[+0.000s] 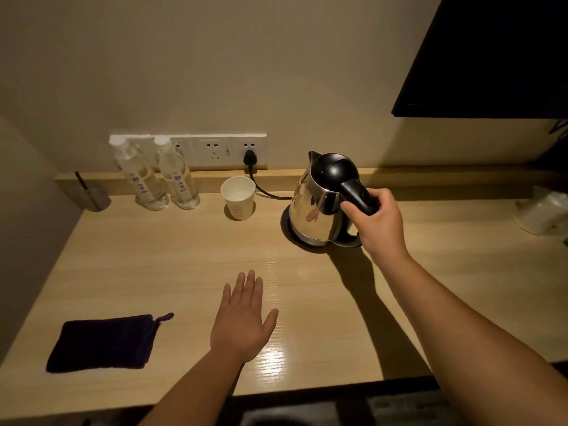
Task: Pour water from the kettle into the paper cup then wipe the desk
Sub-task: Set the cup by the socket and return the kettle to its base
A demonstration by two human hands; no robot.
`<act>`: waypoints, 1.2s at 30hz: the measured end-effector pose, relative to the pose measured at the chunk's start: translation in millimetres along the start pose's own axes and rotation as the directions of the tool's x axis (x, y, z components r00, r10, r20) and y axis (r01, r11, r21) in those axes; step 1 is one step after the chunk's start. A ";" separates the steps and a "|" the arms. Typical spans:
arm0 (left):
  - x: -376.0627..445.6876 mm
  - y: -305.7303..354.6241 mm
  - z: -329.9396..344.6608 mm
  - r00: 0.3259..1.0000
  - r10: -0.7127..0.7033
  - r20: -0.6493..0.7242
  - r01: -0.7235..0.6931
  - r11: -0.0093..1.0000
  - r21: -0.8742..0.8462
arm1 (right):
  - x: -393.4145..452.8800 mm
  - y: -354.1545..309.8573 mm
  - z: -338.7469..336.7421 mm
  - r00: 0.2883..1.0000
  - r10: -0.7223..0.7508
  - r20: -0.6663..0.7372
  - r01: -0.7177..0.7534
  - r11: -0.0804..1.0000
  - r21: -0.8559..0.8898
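Observation:
A steel kettle [313, 207] with a black lid and handle stands on its black base at the back of the wooden desk [184, 272]. My right hand [379, 219] is closed around the kettle's handle. An empty white paper cup [238, 196] stands upright to the left of the kettle, apart from it. A dark purple cloth [101, 342] lies flat near the desk's front left corner. My left hand [244, 318] rests palm down on the desk, fingers apart, to the right of the cloth and holding nothing.
Two clear water bottles [159, 176] stand at the back left by a wall socket strip [215, 150], where the kettle's black cord [264, 190] is plugged in. A small grey holder [93, 199] sits far left. A white bag [544, 210] lies at the right. A dark screen [491, 56] hangs upper right.

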State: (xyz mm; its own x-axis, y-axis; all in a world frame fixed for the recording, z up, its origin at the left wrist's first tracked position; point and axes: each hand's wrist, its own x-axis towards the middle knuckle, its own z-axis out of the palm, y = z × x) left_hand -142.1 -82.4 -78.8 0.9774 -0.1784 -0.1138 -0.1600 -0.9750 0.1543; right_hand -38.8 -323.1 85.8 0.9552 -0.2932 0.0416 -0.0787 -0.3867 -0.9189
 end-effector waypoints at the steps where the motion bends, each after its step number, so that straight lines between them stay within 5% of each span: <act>1: 0.2 -0.6 1.1 1.000 0.002 -0.009 -0.002 1.000 0.000 | 1.4 0.7 2.5 1.000 -0.001 0.002 0.001 1.000 -0.003; 36: 2.4 -2.0 5.2 1.000 -0.001 -0.006 0.001 1.000 0.002 | 24.0 10.3 15.9 0.995 -0.036 0.089 0.045 0.994 -0.101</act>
State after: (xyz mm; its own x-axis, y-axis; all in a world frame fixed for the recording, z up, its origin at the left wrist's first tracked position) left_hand -140.1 -81.5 -84.6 0.9784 -0.1762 -0.1079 -0.1588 -0.9755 0.1522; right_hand -12.1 -320.2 71.0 0.9791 -0.1997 0.0396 -0.0638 -0.4854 -0.8720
